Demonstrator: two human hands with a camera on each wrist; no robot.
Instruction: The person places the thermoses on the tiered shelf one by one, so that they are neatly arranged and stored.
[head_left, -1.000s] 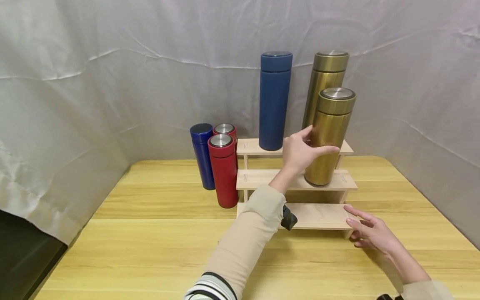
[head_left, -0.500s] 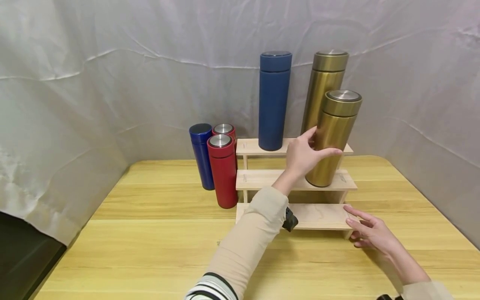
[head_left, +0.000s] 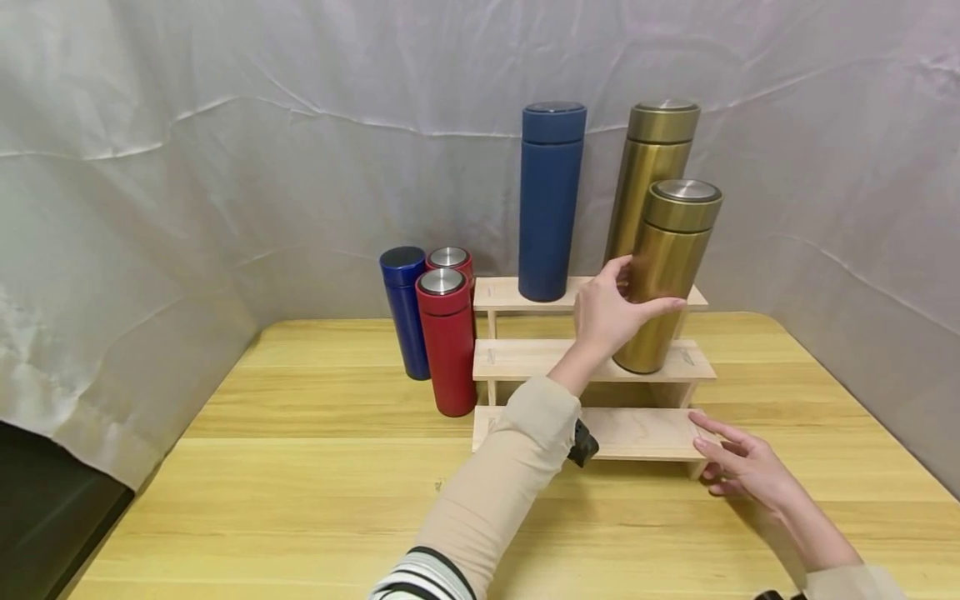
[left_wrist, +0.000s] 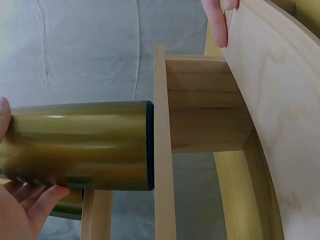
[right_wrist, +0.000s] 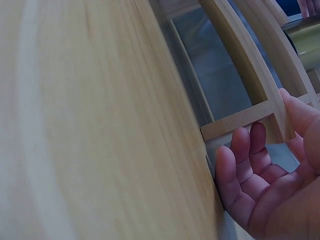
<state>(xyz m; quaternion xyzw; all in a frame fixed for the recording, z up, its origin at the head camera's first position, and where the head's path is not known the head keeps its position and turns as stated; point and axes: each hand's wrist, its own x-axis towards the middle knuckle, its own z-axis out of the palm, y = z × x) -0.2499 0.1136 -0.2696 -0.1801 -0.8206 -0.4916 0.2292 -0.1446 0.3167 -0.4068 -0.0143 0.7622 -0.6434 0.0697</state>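
Note:
My left hand (head_left: 607, 312) grips a gold thermos bottle (head_left: 671, 258) low on its body, thumb across the front. The bottle's base meets the right part of the middle step of a three-step wooden stand (head_left: 525, 358); in the left wrist view the gold bottle (left_wrist: 85, 145) has its base against the shelf board (left_wrist: 163, 150). My right hand (head_left: 750, 467) holds the right end of the lowest step. In the right wrist view the thumb of the right hand (right_wrist: 265, 185) lies on the board, with fingers curled by its leg. A second gold bottle (head_left: 652, 183) stands behind on the top step.
On the top step's left stands a tall blue bottle (head_left: 551, 200). Left of the stand, a dark blue bottle (head_left: 408, 317) and two red bottles, the front red bottle (head_left: 450, 350) nearest, stand on the wooden table (head_left: 300, 500). A grey curtain (head_left: 300, 167) hangs behind.
The left hand and the gold bottle have shifted slightly right, the bottle's top more than its base, mostly in the first half second. The right hand stays on the step's end.

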